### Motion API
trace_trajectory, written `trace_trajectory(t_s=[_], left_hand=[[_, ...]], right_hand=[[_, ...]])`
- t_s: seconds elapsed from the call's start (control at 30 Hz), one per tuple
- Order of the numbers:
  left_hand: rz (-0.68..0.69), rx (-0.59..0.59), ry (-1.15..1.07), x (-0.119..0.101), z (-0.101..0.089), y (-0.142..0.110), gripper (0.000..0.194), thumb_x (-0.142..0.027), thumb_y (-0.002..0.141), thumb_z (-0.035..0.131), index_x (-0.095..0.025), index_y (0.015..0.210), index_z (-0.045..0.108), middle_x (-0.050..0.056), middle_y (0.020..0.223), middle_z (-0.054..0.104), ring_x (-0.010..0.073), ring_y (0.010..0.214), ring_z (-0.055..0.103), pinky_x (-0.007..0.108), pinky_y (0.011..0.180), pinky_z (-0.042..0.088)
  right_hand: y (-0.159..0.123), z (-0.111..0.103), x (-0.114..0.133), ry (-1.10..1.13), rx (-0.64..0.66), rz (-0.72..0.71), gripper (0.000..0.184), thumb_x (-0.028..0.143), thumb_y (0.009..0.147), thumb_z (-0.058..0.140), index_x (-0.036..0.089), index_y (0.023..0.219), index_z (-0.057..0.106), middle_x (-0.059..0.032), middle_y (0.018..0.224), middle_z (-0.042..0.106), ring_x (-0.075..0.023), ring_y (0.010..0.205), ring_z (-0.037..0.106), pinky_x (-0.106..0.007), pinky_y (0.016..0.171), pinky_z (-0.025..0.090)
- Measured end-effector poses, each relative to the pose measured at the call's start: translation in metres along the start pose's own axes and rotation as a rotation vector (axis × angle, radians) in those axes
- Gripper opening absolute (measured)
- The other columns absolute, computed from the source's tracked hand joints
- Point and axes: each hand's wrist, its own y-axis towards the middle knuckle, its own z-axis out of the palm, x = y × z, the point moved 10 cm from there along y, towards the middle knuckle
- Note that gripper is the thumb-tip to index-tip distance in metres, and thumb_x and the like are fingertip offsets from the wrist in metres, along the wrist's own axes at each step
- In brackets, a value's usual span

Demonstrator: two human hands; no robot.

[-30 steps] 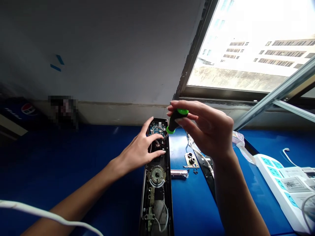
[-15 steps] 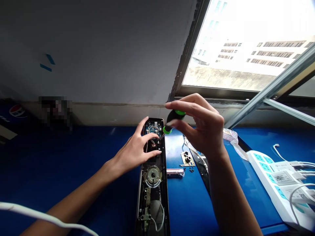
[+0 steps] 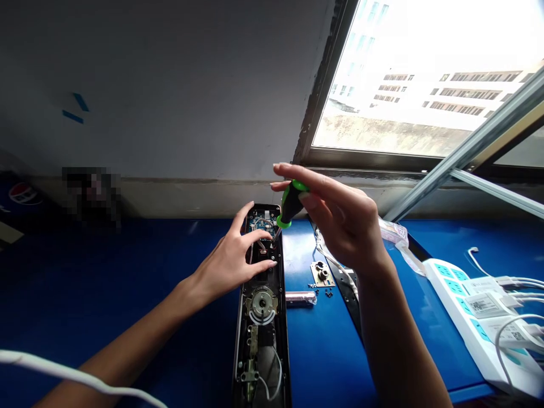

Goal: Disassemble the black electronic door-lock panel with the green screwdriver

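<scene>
A long black door-lock body [image 3: 261, 317] lies opened on the blue table [image 3: 127, 294], its circuit board, gear and wires exposed. My left hand [image 3: 232, 260] rests on its upper part with fingers spread, pressing beside the blue circuit board [image 3: 260, 220]. My right hand [image 3: 340, 224] pinches the black-and-green handle of a small screwdriver [image 3: 289, 205] with its fingertips. The screwdriver's tip points down into the lock near the board's right edge.
Right of the lock lie a small metal plate [image 3: 321, 273], tiny loose screws [image 3: 327, 292], a silver cylinder [image 3: 300, 298] and a black panel with white cable. A white power strip [image 3: 471, 317] with plugs sits at far right. A wall and window stand behind.
My right hand has shifted left and turned the screwdriver's handle between its fingertips. My left hand stays on the lock. The view has drifted slightly.
</scene>
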Motion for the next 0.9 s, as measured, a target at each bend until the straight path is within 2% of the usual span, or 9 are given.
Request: trace_trajectory(t_s=[0.07, 0.17, 0.33, 0.43, 0.53, 0.63, 0.7, 0.8, 0.9], left_hand=[[-0.002, 0.001, -0.005, 0.0, 0.001, 0.0, 0.038, -0.041, 0.081, 0.082, -0.028, 0.116, 0.073, 0.0, 0.174, 0.004, 0.0397, 0.136, 0.057, 0.056, 0.117, 0.05], [-0.013, 0.005, -0.008, 0.002, 0.002, 0.001, 0.039, -0.041, 0.081, 0.082, -0.028, 0.117, 0.073, 0.0, 0.174, 0.002, 0.0389, 0.133, 0.059, 0.056, 0.116, 0.05], [0.005, -0.006, -0.005, 0.0, 0.0, 0.001, 0.038, -0.038, 0.081, 0.083, -0.028, 0.116, 0.073, 0.001, 0.174, 0.004, 0.0387, 0.14, 0.054, 0.054, 0.119, 0.048], [0.001, -0.005, -0.004, 0.0, 0.001, 0.0, 0.038, -0.038, 0.081, 0.083, -0.028, 0.116, 0.073, 0.0, 0.174, 0.002, 0.0393, 0.142, 0.051, 0.053, 0.121, 0.046], [-0.007, -0.005, -0.008, 0.001, 0.001, 0.001, 0.039, -0.039, 0.08, 0.083, -0.028, 0.116, 0.073, 0.0, 0.174, 0.002, 0.0393, 0.139, 0.054, 0.054, 0.119, 0.048], [-0.002, -0.01, -0.015, 0.001, 0.001, 0.001, 0.038, -0.037, 0.08, 0.084, -0.028, 0.115, 0.073, 0.0, 0.174, 0.004, 0.0377, 0.137, 0.056, 0.053, 0.117, 0.049], [-0.006, -0.011, -0.017, 0.001, 0.001, 0.001, 0.037, -0.037, 0.081, 0.083, -0.028, 0.115, 0.073, 0.0, 0.174, 0.004, 0.0374, 0.137, 0.056, 0.053, 0.117, 0.049], [-0.025, -0.006, -0.027, 0.002, 0.001, 0.0, 0.037, -0.039, 0.08, 0.083, -0.028, 0.115, 0.073, 0.0, 0.174, 0.002, 0.038, 0.134, 0.058, 0.054, 0.116, 0.05], [-0.035, -0.002, -0.036, 0.003, 0.001, -0.001, 0.038, -0.041, 0.08, 0.083, -0.028, 0.115, 0.073, 0.0, 0.174, 0.001, 0.0375, 0.13, 0.062, 0.055, 0.115, 0.051]], right_hand=[[0.0, -0.004, 0.003, -0.043, -0.048, -0.042, 0.035, 0.016, 0.097, 0.066, 0.03, 0.129, 0.072, -0.0023, 0.12, 0.074, -0.0194, 0.104, 0.072, -0.038, 0.088, 0.064], [-0.002, -0.011, 0.009, -0.209, -0.132, -0.094, 0.03, 0.024, 0.087, 0.08, 0.031, 0.116, 0.078, -0.0019, 0.1, 0.071, -0.0164, 0.088, 0.069, -0.034, 0.076, 0.063], [-0.001, 0.001, 0.003, -0.067, -0.019, -0.009, 0.04, 0.015, 0.103, 0.053, 0.03, 0.138, 0.066, -0.0035, 0.131, 0.071, -0.0193, 0.113, 0.07, -0.039, 0.096, 0.061], [0.0, -0.004, 0.004, -0.085, -0.064, -0.021, 0.034, 0.017, 0.095, 0.069, 0.03, 0.126, 0.073, -0.0029, 0.115, 0.074, -0.0188, 0.099, 0.071, -0.038, 0.086, 0.064], [0.0, -0.011, 0.006, -0.197, -0.126, -0.054, 0.029, 0.022, 0.086, 0.081, 0.027, 0.115, 0.079, -0.0039, 0.1, 0.068, -0.0176, 0.089, 0.068, -0.036, 0.077, 0.063], [0.0, -0.003, -0.001, -0.105, -0.026, 0.003, 0.037, 0.02, 0.1, 0.062, 0.027, 0.136, 0.068, -0.0068, 0.122, 0.069, -0.0204, 0.109, 0.069, -0.037, 0.088, 0.063], [-0.001, 0.002, -0.004, -0.028, 0.026, 0.043, 0.044, 0.015, 0.102, 0.053, 0.029, 0.143, 0.061, -0.0047, 0.133, 0.069, -0.0212, 0.118, 0.068, -0.039, 0.095, 0.063], [-0.002, -0.006, -0.003, -0.092, -0.044, 0.025, 0.037, 0.017, 0.094, 0.07, 0.031, 0.128, 0.072, -0.0024, 0.115, 0.074, -0.0202, 0.101, 0.073, -0.039, 0.088, 0.065], [-0.001, -0.011, 0.002, -0.195, -0.109, -0.028, 0.032, 0.022, 0.086, 0.081, 0.031, 0.116, 0.078, -0.003, 0.104, 0.069, -0.0186, 0.088, 0.07, -0.038, 0.077, 0.065]])
